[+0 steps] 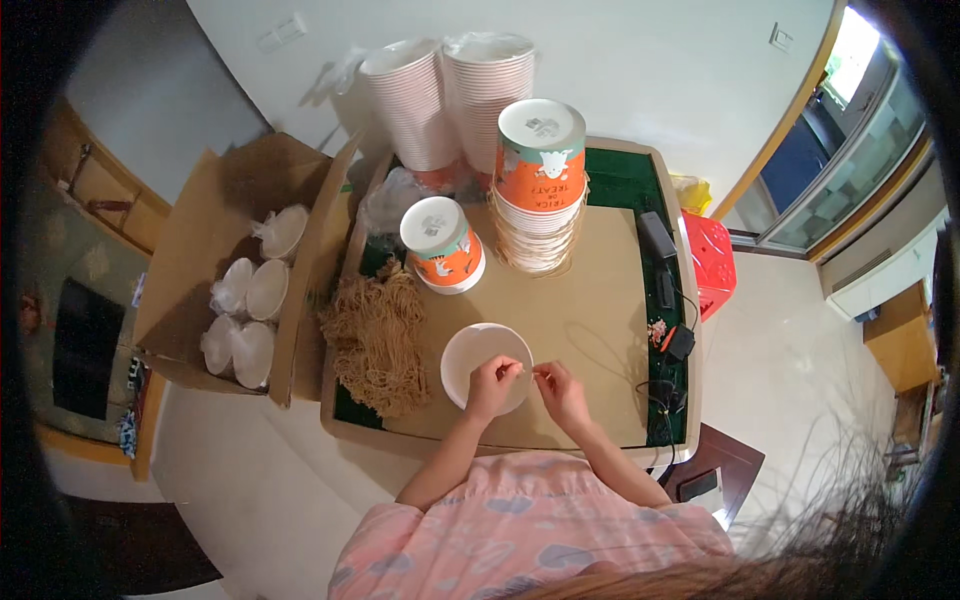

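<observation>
We see a white paper bowl (480, 360) standing upright, mouth up, near the table's (600, 400) front edge, on the brown sheet (590, 300) that covers it. Our left hand (492, 385) rests over the bowl's near rim, fingers pinched together on something too small to make out. Our right hand (562, 392) sits just beside the bowl, fingertips also pinched; whether it holds anything, we cannot tell. A heap of brown straw-like filler (378, 340) lies just left of the bowl. Behind it stand upturned orange printed bowls (443, 243) and a taller stack (540, 180). White cup stacks (450, 95) fill the far edge. Cables and a black adapter (672, 340) line the right edge.
</observation>
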### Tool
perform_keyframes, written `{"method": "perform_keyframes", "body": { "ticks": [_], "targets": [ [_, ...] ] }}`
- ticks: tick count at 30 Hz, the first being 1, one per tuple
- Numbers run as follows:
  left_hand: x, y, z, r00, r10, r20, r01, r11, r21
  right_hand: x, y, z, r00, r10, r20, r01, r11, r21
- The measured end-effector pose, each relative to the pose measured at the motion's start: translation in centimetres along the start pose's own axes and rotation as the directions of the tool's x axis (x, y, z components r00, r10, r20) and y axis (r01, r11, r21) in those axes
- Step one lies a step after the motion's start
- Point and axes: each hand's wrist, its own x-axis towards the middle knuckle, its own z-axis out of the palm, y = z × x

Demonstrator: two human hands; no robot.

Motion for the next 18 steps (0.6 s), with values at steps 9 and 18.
{"method": "perform_keyframes", "body": {
  "ticks": [9,18],
  "targets": [
    [-0.2,2.6,-0.2,1.000,0.020,-0.001,-0.020,0.998,0.056,0.7,-0.9,1.1,0.979,0.141,0.147,-0.184,0.925,0.333],
    [-0.3,2.6,-0.2,0.950,0.314,0.000,-0.277,0.839,0.467,0.9,0.5,1.3,0.991,0.096,0.097,-0.115,0.971,0.208]
  ]
}}
